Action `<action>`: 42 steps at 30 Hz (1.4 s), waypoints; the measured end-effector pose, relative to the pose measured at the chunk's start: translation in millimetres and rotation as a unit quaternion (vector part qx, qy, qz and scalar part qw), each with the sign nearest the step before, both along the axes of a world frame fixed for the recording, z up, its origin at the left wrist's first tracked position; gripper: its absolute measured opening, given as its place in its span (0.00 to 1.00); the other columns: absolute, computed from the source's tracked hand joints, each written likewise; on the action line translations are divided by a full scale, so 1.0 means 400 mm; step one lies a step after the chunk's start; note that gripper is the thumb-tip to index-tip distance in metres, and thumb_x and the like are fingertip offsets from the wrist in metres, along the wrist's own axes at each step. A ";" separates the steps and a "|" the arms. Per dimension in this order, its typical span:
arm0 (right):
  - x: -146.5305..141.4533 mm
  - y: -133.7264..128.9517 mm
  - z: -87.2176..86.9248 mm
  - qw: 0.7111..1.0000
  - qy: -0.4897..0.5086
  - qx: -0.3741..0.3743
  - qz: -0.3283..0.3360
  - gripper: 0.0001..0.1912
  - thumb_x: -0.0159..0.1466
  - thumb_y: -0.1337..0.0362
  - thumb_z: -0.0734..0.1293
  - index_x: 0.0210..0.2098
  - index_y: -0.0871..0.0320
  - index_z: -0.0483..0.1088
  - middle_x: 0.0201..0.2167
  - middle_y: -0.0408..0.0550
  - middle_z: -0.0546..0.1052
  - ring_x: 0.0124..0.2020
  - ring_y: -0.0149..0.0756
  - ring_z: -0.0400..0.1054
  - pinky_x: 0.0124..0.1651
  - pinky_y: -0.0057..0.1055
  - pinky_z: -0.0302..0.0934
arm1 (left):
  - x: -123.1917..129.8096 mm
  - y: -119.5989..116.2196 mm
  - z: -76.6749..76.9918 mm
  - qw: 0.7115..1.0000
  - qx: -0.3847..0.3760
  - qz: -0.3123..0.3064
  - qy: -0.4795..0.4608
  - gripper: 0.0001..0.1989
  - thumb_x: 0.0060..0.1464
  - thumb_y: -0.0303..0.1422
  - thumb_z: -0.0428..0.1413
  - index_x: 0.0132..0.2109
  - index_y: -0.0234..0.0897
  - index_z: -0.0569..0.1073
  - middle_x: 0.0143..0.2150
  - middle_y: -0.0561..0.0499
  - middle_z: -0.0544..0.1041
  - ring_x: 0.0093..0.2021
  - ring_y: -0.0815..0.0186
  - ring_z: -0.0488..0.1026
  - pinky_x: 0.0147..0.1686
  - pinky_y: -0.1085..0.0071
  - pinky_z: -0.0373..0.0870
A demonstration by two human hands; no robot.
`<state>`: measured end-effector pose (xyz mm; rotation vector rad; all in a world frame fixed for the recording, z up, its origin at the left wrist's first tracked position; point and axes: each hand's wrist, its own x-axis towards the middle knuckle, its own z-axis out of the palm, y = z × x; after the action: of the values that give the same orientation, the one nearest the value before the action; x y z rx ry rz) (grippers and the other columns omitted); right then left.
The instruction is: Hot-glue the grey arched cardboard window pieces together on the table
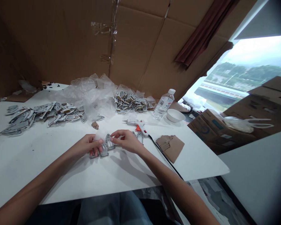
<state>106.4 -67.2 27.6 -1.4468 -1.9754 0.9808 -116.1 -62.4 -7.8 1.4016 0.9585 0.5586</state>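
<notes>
Near the middle of the table, my left hand (93,145) is closed, thumb on top, on a small translucent plastic bag (99,134). Just beneath its fingers lies a small grey arch-shaped piece (104,152), partly covered. The fingertips of my right hand (126,140) pinch another grey arch-shaped piece (109,143) with a pale middle, which stands close to the bag's edge. Whether that piece touches the bag I cannot tell. More such pieces (140,137) lie behind my right hand, partly hidden by it.
A hot glue gun (140,128) with a black cord lies beyond my right hand. Cardboard (172,148), a bottle (164,104) and a white bowl (175,116) are to the right. Piled pieces (44,114), a second pile (131,102) and crumpled plastic bags (91,90) lie further back.
</notes>
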 end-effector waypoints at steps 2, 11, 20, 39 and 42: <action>-0.039 0.003 -0.012 0.999 0.040 0.002 0.005 0.16 0.57 0.53 0.69 0.40 0.56 0.77 0.33 0.44 0.78 0.30 0.28 0.67 0.35 0.26 0.59 | 0.002 -0.001 0.004 1.000 -0.004 -0.005 -0.003 0.21 0.52 0.48 0.58 0.30 0.30 0.73 0.24 0.48 0.77 0.19 0.71 0.70 0.17 0.78 0.61; -0.078 0.019 -0.025 0.991 0.124 -0.044 0.015 0.07 0.57 0.62 0.68 0.32 0.60 0.72 0.26 0.42 0.75 0.20 0.24 0.62 0.23 0.23 0.56 | 0.008 -0.008 0.015 1.000 -0.012 -0.014 -0.003 0.20 0.48 0.47 0.62 0.29 0.30 0.72 0.24 0.48 0.77 0.19 0.72 0.69 0.17 0.78 0.60; 0.041 0.055 0.008 0.992 0.108 -0.041 -0.058 0.10 0.56 0.59 0.67 0.30 0.60 0.73 0.23 0.41 0.73 0.16 0.21 0.58 0.20 0.21 0.52 | -0.003 -0.005 0.013 1.000 0.012 -0.021 -0.002 0.24 0.53 0.50 0.57 0.27 0.29 0.74 0.17 0.51 0.71 0.16 0.73 0.66 0.17 0.78 0.58; 0.214 0.046 -0.035 0.983 -0.094 -0.007 -0.159 0.06 0.52 0.67 0.68 0.29 0.60 0.77 0.31 0.47 0.78 0.31 0.33 0.70 0.34 0.27 0.62 | 0.001 -0.011 0.023 1.000 0.011 0.002 0.014 0.22 0.55 0.47 0.57 0.26 0.30 0.74 0.16 0.52 0.70 0.16 0.73 0.65 0.16 0.77 0.57; 0.215 0.046 -0.037 0.980 -0.110 0.005 -0.167 0.08 0.50 0.69 0.69 0.30 0.59 0.78 0.31 0.48 0.79 0.35 0.37 0.71 0.41 0.31 0.61 | 0.002 -0.012 0.027 1.000 0.008 0.002 0.010 0.21 0.55 0.47 0.57 0.26 0.31 0.73 0.16 0.53 0.70 0.17 0.73 0.66 0.17 0.77 0.57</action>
<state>192.5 -48.8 12.8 -1.8730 -1.7933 0.6860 -115.2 -67.4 3.1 1.4215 0.9742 0.5577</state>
